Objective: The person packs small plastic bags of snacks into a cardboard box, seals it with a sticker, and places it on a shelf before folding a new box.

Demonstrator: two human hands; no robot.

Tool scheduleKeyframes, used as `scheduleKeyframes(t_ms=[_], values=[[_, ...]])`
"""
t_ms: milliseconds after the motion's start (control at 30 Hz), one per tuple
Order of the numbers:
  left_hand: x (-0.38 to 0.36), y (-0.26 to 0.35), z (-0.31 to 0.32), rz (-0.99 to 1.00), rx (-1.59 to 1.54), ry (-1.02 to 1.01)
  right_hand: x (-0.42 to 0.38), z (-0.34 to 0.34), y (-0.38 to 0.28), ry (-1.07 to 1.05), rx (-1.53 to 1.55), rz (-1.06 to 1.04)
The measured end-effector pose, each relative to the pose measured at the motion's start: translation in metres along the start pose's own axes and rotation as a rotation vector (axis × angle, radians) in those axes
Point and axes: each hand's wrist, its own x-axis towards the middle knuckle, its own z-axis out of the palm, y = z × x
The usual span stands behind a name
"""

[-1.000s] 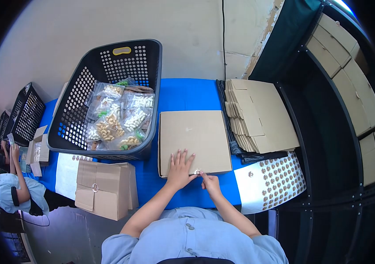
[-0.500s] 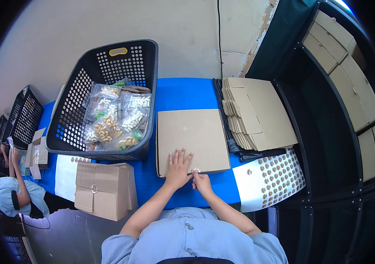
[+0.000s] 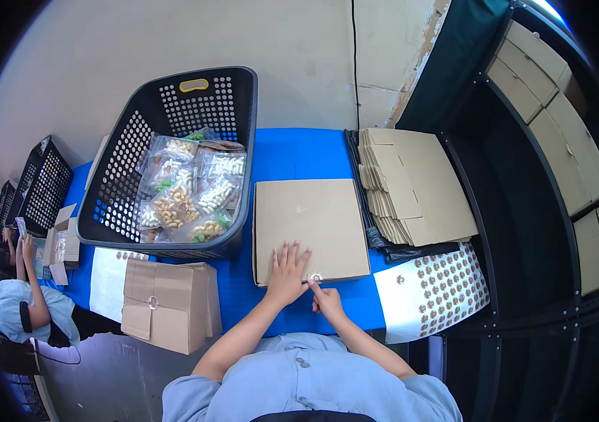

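Note:
A closed brown cardboard box point(image 3: 311, 218) lies on the blue table in front of me. My left hand point(image 3: 287, 276) rests flat on its lid near the front edge, fingers spread. A small round sticker point(image 3: 315, 277) sits at the box's front edge. My right hand point(image 3: 327, 300) touches this sticker with its outstretched index finger, while the other fingers are curled and hold nothing visible. Right of the box, a sheet of round stickers point(image 3: 401, 302) lies partly under flattened cartons point(image 3: 433, 190).
A black perforated basket point(image 3: 240, 232) with bagged snacks stands at back left. Before it is another stickered box point(image 3: 166, 292) at the table edge. A black shelf point(image 3: 503, 162) with brown boxes point(image 3: 556, 151) rises on the right. Another person point(image 3: 29, 309) works at far left.
My right hand has gone from a pinch at the sticker to a stretched index finger on it. My left hand stays on the lid. The view has shifted slightly.

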Motion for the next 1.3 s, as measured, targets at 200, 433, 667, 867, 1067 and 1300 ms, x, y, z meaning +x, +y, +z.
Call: scheduleKeyframes(t_ms=[200, 433, 667, 867, 1067, 1300], values=[[0.0, -0.001, 0.002, 0.003, 0.019, -0.01, 0.003, 0.001, -0.008, 0.013, 0.096, 0.007], [0.001, 0.001, -0.002, 0.0, 0.035, -0.02, 0.008, -0.004, -0.016, -0.008, 0.185, 0.055], [-0.001, -0.001, 0.002, 0.002, -0.009, 0.015, 0.007, -0.018, -0.014, -0.001, 0.102, 0.029], [0.001, -0.001, 0.0, -0.001, -0.005, -0.014, 0.005, 0.009, -0.015, 0.058, -0.044, -0.094], [0.001, -0.001, 0.002, -0.002, -0.01, -0.02, 0.006, 0.011, -0.008, 0.044, -0.088, -0.143], [0.002, -0.003, 0.007, 0.003, 0.01, 0.009, 0.003, 0.022, 0.002, -0.07, 0.013, -0.099]])
